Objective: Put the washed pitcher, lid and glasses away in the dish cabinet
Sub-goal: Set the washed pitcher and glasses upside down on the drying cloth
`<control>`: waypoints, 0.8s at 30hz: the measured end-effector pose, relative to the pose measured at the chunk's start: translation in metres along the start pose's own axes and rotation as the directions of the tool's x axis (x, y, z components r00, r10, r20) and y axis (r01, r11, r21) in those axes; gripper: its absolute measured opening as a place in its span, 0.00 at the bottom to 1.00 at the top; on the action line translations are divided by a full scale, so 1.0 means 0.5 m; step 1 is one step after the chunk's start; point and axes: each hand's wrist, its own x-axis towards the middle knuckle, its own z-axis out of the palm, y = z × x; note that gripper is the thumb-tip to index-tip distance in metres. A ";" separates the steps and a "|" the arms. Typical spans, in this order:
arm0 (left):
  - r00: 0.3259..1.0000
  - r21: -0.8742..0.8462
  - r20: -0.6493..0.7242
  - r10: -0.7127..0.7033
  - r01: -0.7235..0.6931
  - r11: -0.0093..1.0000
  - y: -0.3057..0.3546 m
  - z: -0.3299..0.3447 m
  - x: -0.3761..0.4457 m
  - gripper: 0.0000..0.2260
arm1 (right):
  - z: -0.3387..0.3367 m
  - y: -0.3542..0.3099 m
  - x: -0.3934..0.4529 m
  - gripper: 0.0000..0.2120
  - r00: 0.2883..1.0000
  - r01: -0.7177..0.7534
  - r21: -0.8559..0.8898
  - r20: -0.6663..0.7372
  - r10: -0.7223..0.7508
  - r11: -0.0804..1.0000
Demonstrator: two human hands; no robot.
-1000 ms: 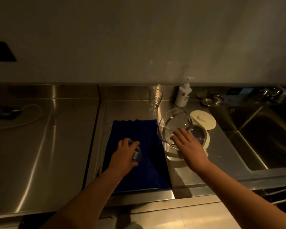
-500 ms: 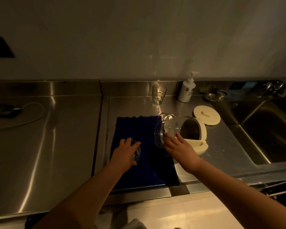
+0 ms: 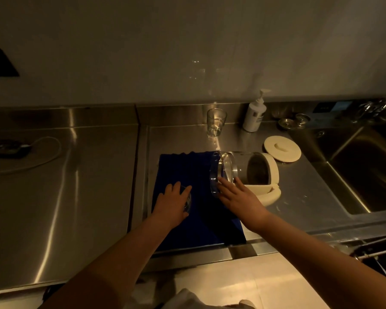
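A glass pitcher (image 3: pixel 245 169) with a cream base and handle lies on its side on the steel counter, its mouth toward the blue cloth (image 3: pixel 187 166). My right hand (image 3: pixel 239 197) touches its rim with straight fingers. My left hand (image 3: pixel 173 204) grips a small glass (image 3: pixel 187 200) standing on the cloth, mostly hidden under the fingers. The round cream lid (image 3: pixel 282 148) lies flat behind the pitcher. A second clear glass (image 3: pixel 216 122) stands upright by the backsplash.
A white pump bottle (image 3: pixel 254 114) stands at the back, with small metal strainers (image 3: pixel 293 121) beside it. The sink basin (image 3: pixel 366 166) lies to the right. At far left a dark device with a white cable (image 3: pixel 11 148) rests on the counter (image 3: pixel 65 197).
The pitcher tipped from leaning with its mouth up to lying on its side. My right hand shifted from the pitcher's mouth to its rim. The left hand stayed on the small glass.
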 end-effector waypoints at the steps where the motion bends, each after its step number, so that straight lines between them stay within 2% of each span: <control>1: 1.000 0.012 0.005 -0.007 0.007 1.000 0.004 -0.003 0.000 0.37 | 0.001 -0.001 -0.002 0.33 1.000 -0.001 -0.001 -0.021 0.001 1.000; 4: 1.000 0.043 -0.029 0.009 -0.008 0.999 0.020 -0.012 -0.001 0.39 | -0.002 -0.001 -0.013 0.35 0.995 -0.013 0.046 -0.093 0.017 0.999; 8: 0.980 0.047 -0.161 0.120 -0.114 0.992 0.063 -0.039 0.001 0.40 | -0.001 0.010 -0.022 0.37 0.979 -0.032 0.186 -0.192 0.068 0.982; 13: 0.925 0.060 -0.286 0.251 -0.244 0.968 0.136 -0.078 0.014 0.39 | 0.020 0.044 -0.045 0.38 0.946 -0.163 0.393 -0.199 0.256 0.905; 19: 0.909 0.114 -0.270 0.317 -0.297 0.948 0.210 -0.094 0.042 0.37 | 0.054 0.109 -0.111 0.31 0.902 -0.240 0.509 -0.198 0.384 0.826; 24: 0.891 0.131 -0.235 0.388 -0.366 0.921 0.253 -0.090 0.062 0.34 | 0.071 0.146 -0.133 0.26 0.893 -0.204 0.533 -0.243 0.379 0.821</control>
